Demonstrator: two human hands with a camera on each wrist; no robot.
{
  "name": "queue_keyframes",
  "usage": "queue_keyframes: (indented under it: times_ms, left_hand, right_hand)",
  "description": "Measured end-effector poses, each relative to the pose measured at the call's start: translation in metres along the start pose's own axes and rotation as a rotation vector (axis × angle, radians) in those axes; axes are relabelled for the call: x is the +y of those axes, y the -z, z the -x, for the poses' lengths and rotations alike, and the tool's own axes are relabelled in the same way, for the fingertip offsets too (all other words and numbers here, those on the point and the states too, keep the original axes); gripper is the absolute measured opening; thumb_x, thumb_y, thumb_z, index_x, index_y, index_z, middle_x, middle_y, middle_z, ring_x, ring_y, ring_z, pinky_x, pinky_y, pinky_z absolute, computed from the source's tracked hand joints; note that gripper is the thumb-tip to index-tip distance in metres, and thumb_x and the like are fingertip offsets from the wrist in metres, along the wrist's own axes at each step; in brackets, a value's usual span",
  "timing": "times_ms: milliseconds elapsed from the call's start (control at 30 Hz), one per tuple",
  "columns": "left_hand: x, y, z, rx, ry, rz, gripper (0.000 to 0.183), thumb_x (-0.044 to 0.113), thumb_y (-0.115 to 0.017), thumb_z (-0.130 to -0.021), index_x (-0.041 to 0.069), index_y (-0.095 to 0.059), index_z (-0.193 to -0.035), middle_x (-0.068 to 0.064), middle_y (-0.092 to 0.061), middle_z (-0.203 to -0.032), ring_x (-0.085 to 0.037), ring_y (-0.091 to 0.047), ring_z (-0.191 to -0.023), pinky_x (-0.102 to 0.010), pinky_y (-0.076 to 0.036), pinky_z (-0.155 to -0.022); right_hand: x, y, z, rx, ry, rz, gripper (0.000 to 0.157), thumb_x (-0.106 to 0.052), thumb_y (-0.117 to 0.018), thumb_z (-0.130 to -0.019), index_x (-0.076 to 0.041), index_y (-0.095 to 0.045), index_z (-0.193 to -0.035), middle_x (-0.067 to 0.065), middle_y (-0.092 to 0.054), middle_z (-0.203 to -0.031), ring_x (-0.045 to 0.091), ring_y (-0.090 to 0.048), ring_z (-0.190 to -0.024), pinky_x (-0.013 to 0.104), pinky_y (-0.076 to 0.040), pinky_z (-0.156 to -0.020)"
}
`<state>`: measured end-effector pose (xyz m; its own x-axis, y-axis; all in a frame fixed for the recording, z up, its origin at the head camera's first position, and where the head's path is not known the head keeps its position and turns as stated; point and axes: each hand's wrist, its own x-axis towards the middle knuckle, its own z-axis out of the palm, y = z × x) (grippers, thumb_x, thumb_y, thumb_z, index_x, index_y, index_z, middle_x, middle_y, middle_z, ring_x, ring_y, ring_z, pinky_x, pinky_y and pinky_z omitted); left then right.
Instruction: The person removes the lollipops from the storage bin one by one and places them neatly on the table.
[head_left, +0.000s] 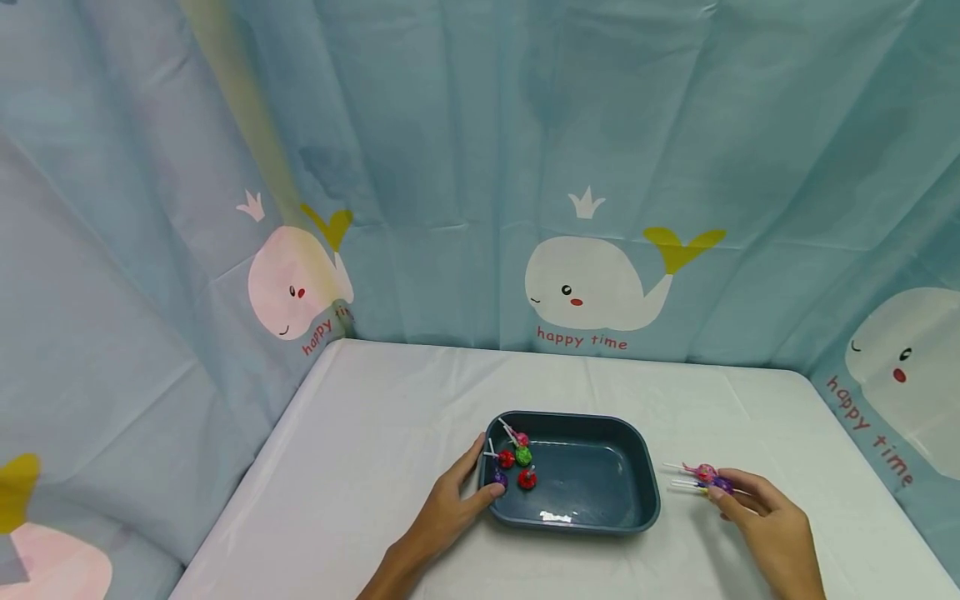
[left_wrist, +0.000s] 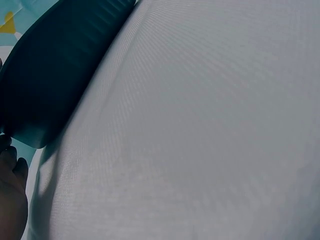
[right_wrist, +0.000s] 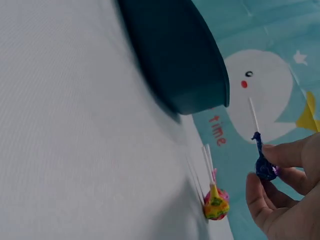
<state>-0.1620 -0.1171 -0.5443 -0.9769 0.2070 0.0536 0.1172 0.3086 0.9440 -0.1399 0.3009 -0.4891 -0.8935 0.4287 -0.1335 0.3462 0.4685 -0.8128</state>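
My left hand (head_left: 442,510) grips the left end of a dark blue plastic tray (head_left: 592,475), thumb over the rim and fingers along the outer wall. Inside the tray's left part lie several wrapped lollipops, among them a green one (head_left: 523,456), a red one (head_left: 527,478) and a purple one (head_left: 500,477). To the right of the tray, my right hand (head_left: 776,521) pinches a purple lollipop (right_wrist: 265,169) by its wrapped head, its white stick pointing away from the palm. Just beside those fingers, a pink lollipop (head_left: 706,472) and a yellow lollipop (right_wrist: 216,206) lie on the table.
A white cloth covers the table (head_left: 390,392). Light blue curtains (head_left: 450,167) with whale prints enclose its back and sides. The tray's outer wall (right_wrist: 175,55) rises close to the right hand's side.
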Motion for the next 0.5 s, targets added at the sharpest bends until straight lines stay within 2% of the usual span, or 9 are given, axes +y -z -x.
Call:
queue_keyframes:
  times_ms: [233,500]
  left_hand:
    - [0.001,0.0,0.0,-0.003,0.005,0.004,0.084,0.036,-0.074,-0.101,0.022,-0.028,-0.17,0.004,-0.029,-0.174,-0.025,-0.024,-0.162,-0.054,-0.023,-0.128]
    - [0.0,0.0,0.0,-0.003,0.001,0.002,0.083,0.035,-0.074,-0.102,0.02,-0.029,-0.17,0.003,-0.029,-0.174,-0.027,-0.024,-0.162,-0.056,-0.024,-0.128]
  right_hand:
    - [0.011,0.005,-0.005,-0.014,-0.038,0.026,0.048,-0.026,-0.078,-0.099,-0.003,-0.065,-0.139,0.022,-0.067,-0.138,-0.011,-0.062,-0.077,0.022,-0.06,-0.068]
    - [0.022,0.007,-0.01,-0.02,-0.029,0.103,0.05,-0.027,-0.082,-0.096,0.002,-0.067,-0.134,0.024,-0.074,-0.122,0.01,-0.072,-0.081,0.022,-0.057,-0.062]
